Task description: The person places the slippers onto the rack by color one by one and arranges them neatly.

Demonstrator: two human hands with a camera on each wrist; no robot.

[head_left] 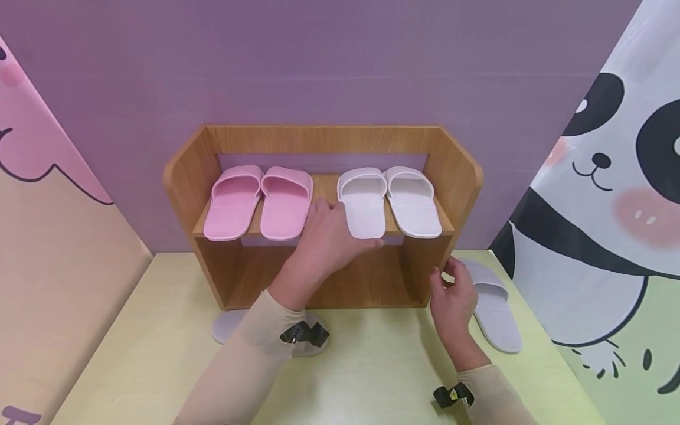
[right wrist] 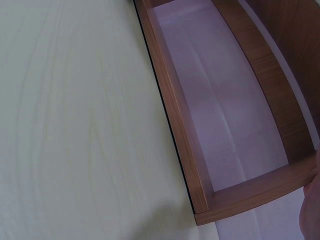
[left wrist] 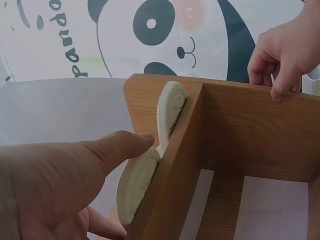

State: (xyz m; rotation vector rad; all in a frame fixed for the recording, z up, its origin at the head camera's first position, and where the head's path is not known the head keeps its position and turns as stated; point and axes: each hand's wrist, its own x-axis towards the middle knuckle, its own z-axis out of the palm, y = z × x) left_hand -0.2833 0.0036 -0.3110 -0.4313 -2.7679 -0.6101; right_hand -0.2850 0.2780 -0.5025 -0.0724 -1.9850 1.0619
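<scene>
Reaching forward, the left hand spreads its straight thumb and partly hidden fingers across the near end of the left white slipper on the wooden rack's upper shelf; lower down, the right hand grips the rack's right side panel, fingers curled.
</scene>
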